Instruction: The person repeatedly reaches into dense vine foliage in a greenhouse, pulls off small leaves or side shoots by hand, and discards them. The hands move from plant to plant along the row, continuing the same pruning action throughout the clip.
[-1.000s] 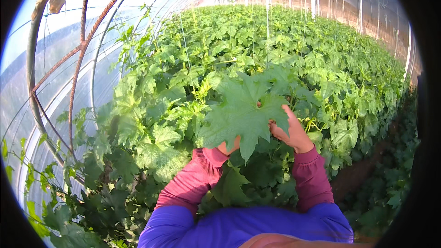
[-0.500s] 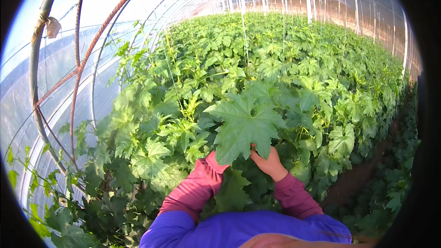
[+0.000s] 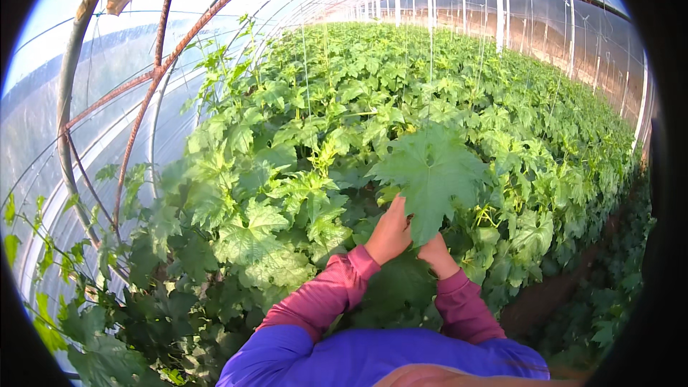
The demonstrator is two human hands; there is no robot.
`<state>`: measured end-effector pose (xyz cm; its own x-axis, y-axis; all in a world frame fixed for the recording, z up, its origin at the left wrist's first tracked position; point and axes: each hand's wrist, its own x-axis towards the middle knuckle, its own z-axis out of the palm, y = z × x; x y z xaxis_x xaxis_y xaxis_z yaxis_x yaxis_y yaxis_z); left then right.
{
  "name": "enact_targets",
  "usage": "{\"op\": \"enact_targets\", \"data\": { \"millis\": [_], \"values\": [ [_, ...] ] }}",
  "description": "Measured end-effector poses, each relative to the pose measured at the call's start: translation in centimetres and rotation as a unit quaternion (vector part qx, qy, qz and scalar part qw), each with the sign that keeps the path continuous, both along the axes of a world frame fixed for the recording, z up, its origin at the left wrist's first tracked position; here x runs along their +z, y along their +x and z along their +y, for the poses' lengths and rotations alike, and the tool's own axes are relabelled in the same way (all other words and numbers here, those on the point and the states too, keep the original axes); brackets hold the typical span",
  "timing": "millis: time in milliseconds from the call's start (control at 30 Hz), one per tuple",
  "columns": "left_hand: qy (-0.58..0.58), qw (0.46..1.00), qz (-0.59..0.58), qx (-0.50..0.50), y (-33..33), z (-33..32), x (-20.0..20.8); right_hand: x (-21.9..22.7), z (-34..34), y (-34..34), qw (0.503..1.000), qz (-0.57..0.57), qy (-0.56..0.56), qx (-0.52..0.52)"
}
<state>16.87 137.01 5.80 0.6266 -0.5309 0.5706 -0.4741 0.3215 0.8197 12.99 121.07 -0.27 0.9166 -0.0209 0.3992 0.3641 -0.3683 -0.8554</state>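
A large lobed green leaf (image 3: 432,173) spreads out in front of both my hands and covers parts of them. My left hand (image 3: 390,231) reaches up along the leaf's left edge, its fingers closed and their tips partly behind it. What they hold there does not show. Under the leaf's lower tip is my right hand (image 3: 437,256), close beside the left, with its fingers hidden by the leaf. Dense leafy vines (image 3: 269,226) surround both hands, and stems behind the big leaf are out of sight.
Rows of vines (image 3: 387,57) fill the tunnel greenhouse, with thin strings (image 3: 431,64) hanging among them. White posts (image 3: 499,7) stand farther back. On the left are a rusty bar (image 3: 159,64), a curved pipe (image 3: 68,86) and plastic sheeting (image 3: 107,111). Bare soil (image 3: 552,301) runs at the right.
My left hand has come out from behind the leaf and moved up and right. My right hand is slightly lower, more covered by the leaf. The view has shifted a little.
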Motion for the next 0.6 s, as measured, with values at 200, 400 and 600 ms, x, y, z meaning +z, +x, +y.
{"op": "enact_targets", "data": {
  "millis": [200,400,600],
  "values": [
    [0.066,0.991,-0.108,0.05,-4.7,2.9,-1.0,0.2,0.8,-0.9,0.981,0.132,0.128,-0.057],
    [0.123,0.974,-0.188,0.026,-6.1,5.3,-4.0,1.9,0.1,-1.3,0.983,0.094,0.087,-0.129],
    [0.197,0.956,-0.213,-0.028,-8.4,5.7,-10.0,2.0,0.8,-3.2,0.994,0.068,0.082,0.001]
  ]
}}
